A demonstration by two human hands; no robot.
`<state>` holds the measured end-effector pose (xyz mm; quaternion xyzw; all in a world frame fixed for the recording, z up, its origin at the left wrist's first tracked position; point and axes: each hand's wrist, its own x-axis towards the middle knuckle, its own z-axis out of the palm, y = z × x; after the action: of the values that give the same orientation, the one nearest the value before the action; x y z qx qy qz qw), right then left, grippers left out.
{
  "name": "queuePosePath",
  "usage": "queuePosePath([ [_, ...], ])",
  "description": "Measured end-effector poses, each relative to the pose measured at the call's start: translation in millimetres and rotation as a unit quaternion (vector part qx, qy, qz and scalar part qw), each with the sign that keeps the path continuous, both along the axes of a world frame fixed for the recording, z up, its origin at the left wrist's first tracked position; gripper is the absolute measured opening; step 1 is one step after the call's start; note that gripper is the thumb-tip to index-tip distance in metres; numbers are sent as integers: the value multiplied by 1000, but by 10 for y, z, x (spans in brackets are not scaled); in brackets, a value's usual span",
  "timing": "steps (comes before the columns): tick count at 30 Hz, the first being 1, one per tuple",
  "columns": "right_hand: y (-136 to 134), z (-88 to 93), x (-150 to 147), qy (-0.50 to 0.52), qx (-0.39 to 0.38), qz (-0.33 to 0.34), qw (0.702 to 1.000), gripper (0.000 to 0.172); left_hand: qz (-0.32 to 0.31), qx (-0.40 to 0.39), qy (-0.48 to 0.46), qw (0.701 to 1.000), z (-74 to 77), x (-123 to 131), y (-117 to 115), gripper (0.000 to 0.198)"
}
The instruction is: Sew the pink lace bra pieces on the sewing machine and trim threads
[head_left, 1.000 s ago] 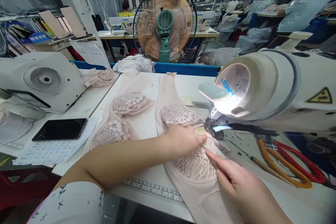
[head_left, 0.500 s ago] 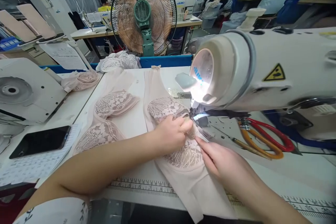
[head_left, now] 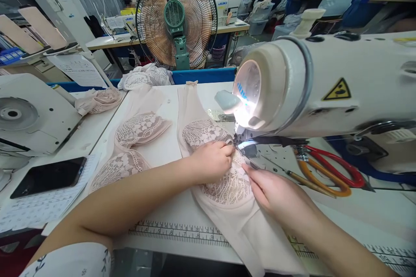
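Observation:
A pale pink lace bra lies under the needle area of a white sewing machine, one cup to the back and one to the front. My left hand is closed on the lace between the cups, fingertips close beside the presser foot. At the edge of the front cup, my right hand pinches the fabric between thumb and fingers. The bra's wing hangs toward the table's front edge. Left of it lies a second lace bra, partly behind my left forearm. The machine's lamp lights the stitching spot.
Red-handled scissors, an orange-handled tool beside them, lie right of the needle. A phone rests on paper at left. Behind stand a large fan and lace pieces. A ruler strip runs along the front.
The bra's front part has shifted slightly right and toward the table's front edge. My left hand's fingers have drawn in closer together by the presser foot; my right hand keeps its pinch.

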<state>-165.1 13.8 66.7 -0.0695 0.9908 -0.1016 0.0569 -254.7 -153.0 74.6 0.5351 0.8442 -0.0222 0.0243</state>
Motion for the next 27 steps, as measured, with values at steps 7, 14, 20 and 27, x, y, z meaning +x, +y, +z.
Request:
queuePosePath([
  [7,-41,110,-31,-49,40,-25,998,39,23,-27,-14,999,64,-38,9,38],
  [14,-76,112,-30,-6,131,-55,990,32,54,-20,-5,998,21,-195,40,38],
  [20,61,55,181,32,67,3,997,38,67,33,17,997,-10,-245,-5,38],
  [27,237,-114,323,65,12,36,997,50,101,-16,-39,994,260,277,-225,51],
])
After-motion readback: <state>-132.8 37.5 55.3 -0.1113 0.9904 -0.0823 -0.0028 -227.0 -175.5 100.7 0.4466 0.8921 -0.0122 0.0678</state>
